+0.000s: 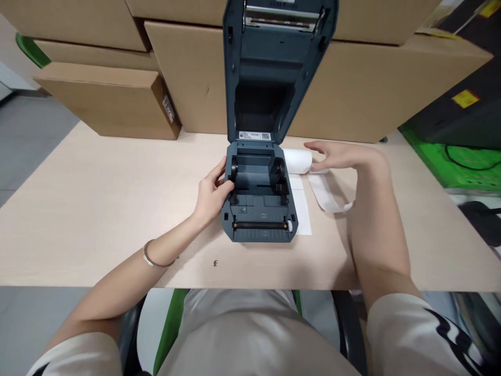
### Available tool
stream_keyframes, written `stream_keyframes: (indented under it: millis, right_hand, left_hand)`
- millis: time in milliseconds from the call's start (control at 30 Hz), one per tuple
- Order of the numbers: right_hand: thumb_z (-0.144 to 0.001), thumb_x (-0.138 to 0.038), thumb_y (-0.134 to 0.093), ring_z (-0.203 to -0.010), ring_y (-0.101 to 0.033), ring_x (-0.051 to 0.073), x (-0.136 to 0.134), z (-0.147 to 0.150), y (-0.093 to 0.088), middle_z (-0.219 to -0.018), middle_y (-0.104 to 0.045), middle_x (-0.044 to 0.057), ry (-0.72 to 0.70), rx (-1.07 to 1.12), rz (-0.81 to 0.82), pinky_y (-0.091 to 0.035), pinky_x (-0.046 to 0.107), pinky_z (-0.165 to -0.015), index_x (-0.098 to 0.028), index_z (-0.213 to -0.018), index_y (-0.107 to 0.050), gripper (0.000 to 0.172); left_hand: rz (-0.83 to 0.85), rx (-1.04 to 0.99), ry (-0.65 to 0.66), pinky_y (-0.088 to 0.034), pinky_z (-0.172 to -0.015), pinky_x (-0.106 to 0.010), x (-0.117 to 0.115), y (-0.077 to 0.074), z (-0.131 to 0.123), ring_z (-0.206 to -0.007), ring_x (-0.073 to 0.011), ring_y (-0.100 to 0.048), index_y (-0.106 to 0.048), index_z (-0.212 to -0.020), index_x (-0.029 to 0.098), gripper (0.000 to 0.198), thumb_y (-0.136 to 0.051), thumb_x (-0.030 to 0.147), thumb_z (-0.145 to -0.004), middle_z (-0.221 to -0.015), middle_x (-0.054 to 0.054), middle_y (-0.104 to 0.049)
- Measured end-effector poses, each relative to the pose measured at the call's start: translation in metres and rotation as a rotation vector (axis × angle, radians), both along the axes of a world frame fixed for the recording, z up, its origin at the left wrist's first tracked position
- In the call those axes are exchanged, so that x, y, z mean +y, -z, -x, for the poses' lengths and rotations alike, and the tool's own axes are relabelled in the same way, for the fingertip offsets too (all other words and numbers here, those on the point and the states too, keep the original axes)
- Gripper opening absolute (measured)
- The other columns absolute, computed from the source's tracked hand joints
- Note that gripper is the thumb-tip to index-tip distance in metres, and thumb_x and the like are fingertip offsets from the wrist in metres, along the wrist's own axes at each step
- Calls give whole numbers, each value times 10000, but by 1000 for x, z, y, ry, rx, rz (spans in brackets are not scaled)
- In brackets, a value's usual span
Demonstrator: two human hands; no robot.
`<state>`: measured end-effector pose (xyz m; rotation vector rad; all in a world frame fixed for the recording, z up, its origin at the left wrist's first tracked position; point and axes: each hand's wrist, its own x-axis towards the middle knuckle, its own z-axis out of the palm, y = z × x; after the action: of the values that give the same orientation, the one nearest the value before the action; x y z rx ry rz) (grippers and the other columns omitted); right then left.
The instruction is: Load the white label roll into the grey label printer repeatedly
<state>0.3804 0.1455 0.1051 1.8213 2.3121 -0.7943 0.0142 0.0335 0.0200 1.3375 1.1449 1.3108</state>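
Observation:
A dark blue-grey label printer [258, 201] stands on the table with its lid [270, 68] raised, and its roll bay shows no roll inside. My left hand [211, 192] grips the printer's left side wall, thumb over the edge and the other fingers along the outside. A white paper roll [298, 161] lies against the printer's right side. At the roll's right end is my right hand [331, 155], fingers apart; whether the fingertips touch the roll is unclear. A loose paper strip [326, 196] curls on the table below that hand.
Cardboard boxes [188, 78] line the back of the table, one smaller box [105, 102] standing at the left. A flat white sheet [301, 209] lies partly under the printer. A small dark mark [215, 263] shows near the front edge. Green and black items [465, 156] stand at the right.

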Motion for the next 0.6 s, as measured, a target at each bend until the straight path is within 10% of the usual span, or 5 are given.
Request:
stream_keyframes:
  millis: [333,600]
  right_hand:
    - [-727,-436,-851,-1229,-801,402,2,-12,-1,-1187,-880,69,160,-183,72,-632,520,-1107,-299,-1022,-846,326]
    - [-733,-834,-915,-1087,-805,364,-57,-38,-78,-1186,-883,88,-80,197,-8,-659,494,-899,-352,-1114,-890,615]
  left_hand:
    - [-13,-1,9,-510,-1397,-510,3,6,2,-1678,-375,-570,-703,-1624,219,795,-713,191,-829,-1722,-60,-676]
    - [18,-35,24,-584,-1330,-492,1,4,0,-1587,-368,-669,-688,-1639,224,823,-705,205,-815,-1744,-59,-649]
